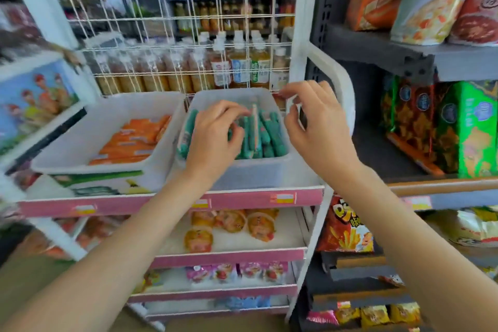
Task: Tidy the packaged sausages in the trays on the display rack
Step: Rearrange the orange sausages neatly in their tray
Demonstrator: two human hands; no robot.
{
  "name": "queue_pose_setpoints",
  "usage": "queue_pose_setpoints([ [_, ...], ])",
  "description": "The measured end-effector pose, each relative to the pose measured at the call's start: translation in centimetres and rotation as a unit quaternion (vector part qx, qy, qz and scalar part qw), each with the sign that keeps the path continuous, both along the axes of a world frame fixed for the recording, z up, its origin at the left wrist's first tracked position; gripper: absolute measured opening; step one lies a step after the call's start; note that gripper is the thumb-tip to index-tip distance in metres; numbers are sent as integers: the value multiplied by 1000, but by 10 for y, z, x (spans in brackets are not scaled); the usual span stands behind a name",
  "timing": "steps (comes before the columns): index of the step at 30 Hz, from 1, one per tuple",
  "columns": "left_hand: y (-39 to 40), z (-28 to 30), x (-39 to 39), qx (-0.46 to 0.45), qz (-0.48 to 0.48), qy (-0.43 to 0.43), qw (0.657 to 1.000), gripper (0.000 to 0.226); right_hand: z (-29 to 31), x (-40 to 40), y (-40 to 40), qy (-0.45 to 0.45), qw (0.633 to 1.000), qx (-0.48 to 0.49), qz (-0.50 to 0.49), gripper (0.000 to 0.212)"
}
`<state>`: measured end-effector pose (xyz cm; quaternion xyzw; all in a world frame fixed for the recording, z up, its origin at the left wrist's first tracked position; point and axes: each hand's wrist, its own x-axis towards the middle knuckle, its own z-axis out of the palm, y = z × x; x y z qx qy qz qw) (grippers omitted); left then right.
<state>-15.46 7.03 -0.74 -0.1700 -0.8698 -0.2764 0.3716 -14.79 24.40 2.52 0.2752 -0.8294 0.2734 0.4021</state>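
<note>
- Two bare forearms are seen nearest the camera, reaching up toward the top shelf of a white display rack.
- Over the right-hand tray the left hand is held, its fingers curled down among the green-wrapped sausages; whether one is actually pinched cannot be told through the blur.
- At that tray's right rim the right hand is raised, fingers loosely bent and spread, with nothing seen in its grasp.
- Green sausages are stacked lengthwise in the right-hand tray, several of them leaning unevenly.
- Orange-wrapped sausages are laid flat in the left-hand tray, which stands just beside the other.
- Bottled drinks are visible behind the rack's wire grid.
- Cups of snacks are kept on the shelf below.
</note>
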Motion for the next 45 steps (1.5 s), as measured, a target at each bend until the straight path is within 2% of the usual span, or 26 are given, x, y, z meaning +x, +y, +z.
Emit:
queue_pose_setpoints([
  [4,-94,5,-6,-2,86,-29,996,29,2,-34,-84,-67,992,94,53,25],
  [7,-167,7,-17,-62,148,-131,978,24,2,-63,-152,-124,978,139,93,28],
  [10,-230,7,-34,-141,128,-246,950,25,3,-93,-216,-191,951,203,132,29],
  [12,-266,5,-49,-212,87,-341,912,27,1,-109,-252,-248,912,290,150,27],
  [14,-291,0,-64,-297,46,-437,847,32,-11,-120,-279,-303,851,394,167,22],
  [16,-299,-7,-73,-354,14,-489,797,41,-33,-130,-298,-315,802,487,145,13],
  [18,-296,-15,-80,-405,4,-487,774,60,-47,-137,-309,-297,772,554,91,26],
  [21,-282,-19,-87,-482,17,-469,740,80,-48,-140,-316,-315,753,573,72,52],
  [24,-276,-17,-90,-484,8,-477,734,76,-45,-135,-317,-337,731,592,44,59],
  [27,-280,-18,-89,-483,2,-465,742,74,-50,-121,-317,-335,717,611,31,88],
  [29,-286,-17,-87,-471,-18,-451,758,70,-49,-112,-315,-329,727,602,43,86],
  [32,-296,-9,-87,-412,-54,-450,791,69,-29,-114,-306,-336,795,496,97,59],
  [35,-304,5,-89,-272,-88,-452,845,56,5,-124,-293,-386,843,358,115,46],
  [38,-302,13,-92,-156,-132,-437,876,43,19,-136,-284,-379,881,253,131,35],
  [41,-291,15,-91,-58,-171,-421,889,42,19,-139,-283,-362,898,186,165,31],
  [45,-289,20,-97,91,-191,-400,892,30,23,-140,-289,-336,909,124,211,34],
])
